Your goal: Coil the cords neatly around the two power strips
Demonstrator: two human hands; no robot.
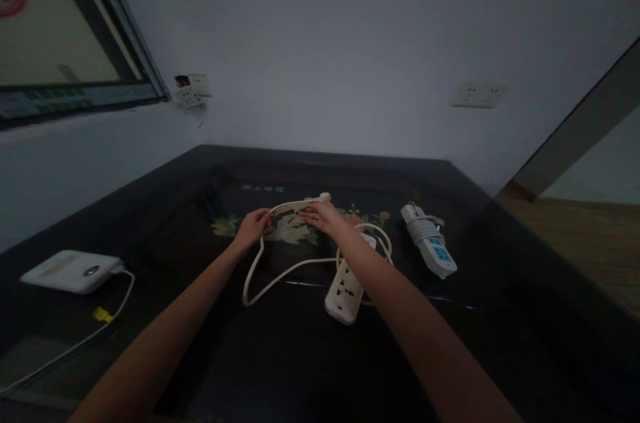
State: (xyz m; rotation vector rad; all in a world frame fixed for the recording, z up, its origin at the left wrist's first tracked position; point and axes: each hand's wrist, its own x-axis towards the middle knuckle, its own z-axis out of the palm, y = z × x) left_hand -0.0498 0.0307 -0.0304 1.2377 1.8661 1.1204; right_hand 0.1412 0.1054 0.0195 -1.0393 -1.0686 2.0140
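Observation:
A white power strip [345,293] lies on the dark table, partly behind my right forearm. Its white power cord [293,267] loops out to the left and comes back to my left hand [253,228], which is closed on it. From there the cord runs right to the plug [325,197], just beyond my right hand [323,217]. My right hand has its fingers stretched out toward the left beside the cord; whether they touch it I cannot tell. More cord curls around the far end of the strip.
At the right lies a second power strip [436,253] with grey cord wound round it. A white flat device [75,271] with a cable [127,293] sits at the left. Wall sockets [480,95] are behind the dark table [240,376].

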